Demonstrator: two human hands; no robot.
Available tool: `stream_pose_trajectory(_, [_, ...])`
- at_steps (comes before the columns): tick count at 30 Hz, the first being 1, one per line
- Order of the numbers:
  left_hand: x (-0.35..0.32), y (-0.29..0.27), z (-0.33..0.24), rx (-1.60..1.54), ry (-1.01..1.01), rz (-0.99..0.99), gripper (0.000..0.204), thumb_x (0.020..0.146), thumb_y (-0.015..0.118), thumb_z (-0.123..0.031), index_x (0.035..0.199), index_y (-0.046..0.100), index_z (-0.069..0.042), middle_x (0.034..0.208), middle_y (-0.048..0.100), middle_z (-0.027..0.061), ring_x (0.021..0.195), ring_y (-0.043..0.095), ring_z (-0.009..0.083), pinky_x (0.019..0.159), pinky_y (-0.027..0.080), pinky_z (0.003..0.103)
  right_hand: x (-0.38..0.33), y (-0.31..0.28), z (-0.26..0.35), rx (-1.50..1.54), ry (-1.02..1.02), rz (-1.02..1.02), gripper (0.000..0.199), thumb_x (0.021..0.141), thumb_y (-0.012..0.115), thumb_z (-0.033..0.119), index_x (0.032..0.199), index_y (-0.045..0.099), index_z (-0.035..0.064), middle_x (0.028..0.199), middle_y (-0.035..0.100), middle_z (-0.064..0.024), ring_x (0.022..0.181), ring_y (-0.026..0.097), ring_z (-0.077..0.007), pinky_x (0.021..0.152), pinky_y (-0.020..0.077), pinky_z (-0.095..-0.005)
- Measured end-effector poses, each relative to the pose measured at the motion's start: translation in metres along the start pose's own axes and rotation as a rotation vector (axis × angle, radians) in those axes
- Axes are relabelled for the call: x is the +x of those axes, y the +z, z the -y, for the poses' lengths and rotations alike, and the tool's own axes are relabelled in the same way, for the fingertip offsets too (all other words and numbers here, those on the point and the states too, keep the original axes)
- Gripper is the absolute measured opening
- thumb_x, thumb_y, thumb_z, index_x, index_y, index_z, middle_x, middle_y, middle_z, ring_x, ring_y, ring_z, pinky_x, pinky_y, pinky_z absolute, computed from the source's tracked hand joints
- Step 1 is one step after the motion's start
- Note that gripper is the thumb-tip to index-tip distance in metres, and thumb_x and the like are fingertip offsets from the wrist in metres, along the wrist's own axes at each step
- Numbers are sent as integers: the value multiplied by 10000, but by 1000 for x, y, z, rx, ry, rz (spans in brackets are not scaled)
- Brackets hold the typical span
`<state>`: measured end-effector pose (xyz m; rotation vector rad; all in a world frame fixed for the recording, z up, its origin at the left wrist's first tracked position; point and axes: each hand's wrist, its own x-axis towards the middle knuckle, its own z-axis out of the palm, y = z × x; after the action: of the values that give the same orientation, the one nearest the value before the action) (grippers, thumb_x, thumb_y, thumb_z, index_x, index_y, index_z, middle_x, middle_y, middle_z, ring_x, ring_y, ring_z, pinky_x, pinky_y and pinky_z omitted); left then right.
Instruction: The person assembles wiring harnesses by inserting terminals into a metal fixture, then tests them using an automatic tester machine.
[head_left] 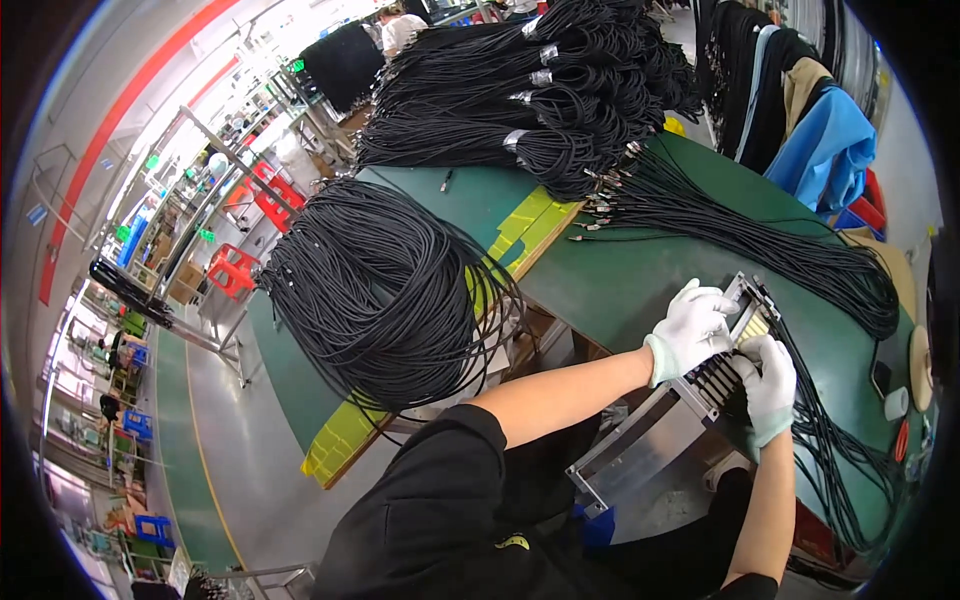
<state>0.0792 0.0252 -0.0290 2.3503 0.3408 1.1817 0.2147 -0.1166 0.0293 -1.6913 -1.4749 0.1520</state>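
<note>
A metal fixture (640,450) with a row of slots lies tilted at the table's near edge. Black cables (790,345) run along its right side, and dark strips cross its slots. My left hand (692,332), in a white glove, is over the fixture's upper part with its fingers bent together. Close by on the right, my right hand (768,388), gloved too, has its fingers curled down at the slots. Whatever sits between the fingertips of either hand is too small and covered to make out. Pale yellow pieces (752,328) show between the hands.
A large coil of black cable (390,300) lies on the left green table (290,375). Bundled cables (530,90) are piled at the back. Loose cables (740,225) with metal ends stretch across the right table. A tape roll (896,404) and a phone (880,377) lie far right.
</note>
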Motion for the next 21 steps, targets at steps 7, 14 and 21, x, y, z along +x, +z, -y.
stream_pose_trajectory(7, [9, -9, -9, -45, 71, -100, 286, 739, 764, -178, 996, 695, -74, 931, 666, 79, 908, 629, 282, 1067, 376, 463, 2, 7, -2, -305, -277, -34, 186, 712, 761, 110, 857, 649, 79, 797, 642, -104, 830, 582, -330, 737, 437, -433])
stream_pose_trajectory(14, [10, -18, -1, 53, -73, -126, 133, 751, 727, -155, 837, 688, -61, 992, 697, 116, 948, 610, 334, 887, 457, 436, -1, -30, -21, -166, -13, -2, 114, 796, 717, 143, 872, 663, 77, 857, 693, -102, 828, 629, -314, 752, 492, -408])
stream_pose_trajectory(21, [5, -17, -5, 195, -222, 4, 192, 910, 617, -222, 1016, 720, -99, 1143, 698, 110, 1110, 624, 295, 1077, 362, 494, -1, -28, -28, -340, -94, -16, 61, 808, 718, 184, 820, 689, 132, 702, 651, -52, 742, 602, -283, 700, 470, -402])
